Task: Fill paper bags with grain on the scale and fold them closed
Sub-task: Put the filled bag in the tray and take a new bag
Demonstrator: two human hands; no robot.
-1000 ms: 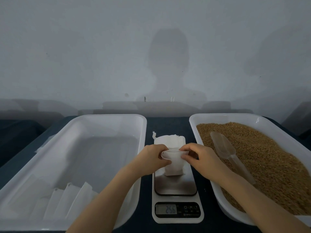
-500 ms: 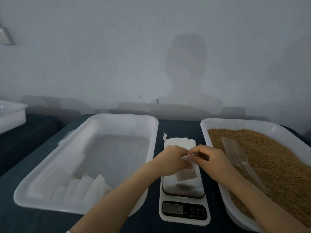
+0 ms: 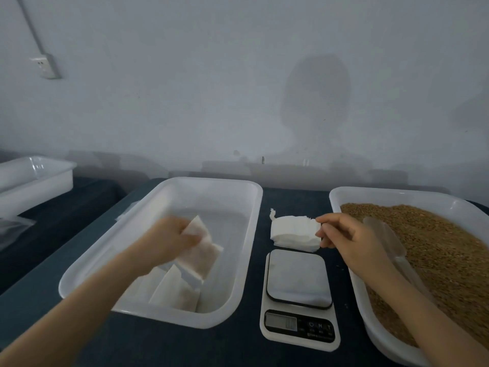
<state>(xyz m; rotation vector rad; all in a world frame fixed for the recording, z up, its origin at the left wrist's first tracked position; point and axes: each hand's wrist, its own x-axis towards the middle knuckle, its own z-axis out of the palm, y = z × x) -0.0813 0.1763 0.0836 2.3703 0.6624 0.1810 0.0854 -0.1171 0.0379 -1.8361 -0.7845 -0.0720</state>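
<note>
over on the left, the left hand (image 3: 169, 242) grips a filled bag (image 3: 203, 256) by its upper end, fingers and thumb curled round the paper. the bag hangs tilted inside the white tray (image 3: 254, 207), above a few other filled bags (image 3: 176, 291) that lean in a row at the tray's near end. the held bag is blurred, so i cannot tell whether it touches them. the right hand (image 3: 352, 237) reaches to the stack of empty bags (image 3: 292, 233) lying on the dark cloth just behind the scale (image 3: 299, 282), and its fingertips pinch the stack's right edge. the scale's plate is bare, its display too dim to read. at the right stands the grain tray (image 3: 341, 193), heaped with brown grain (image 3: 444, 250), a clear scoop (image 3: 385, 235) lying on it beside the right wrist. a smaller white tub (image 3: 34, 178) sits well apart at the far left, and a socket (image 3: 45, 66) is on the wall.
</note>
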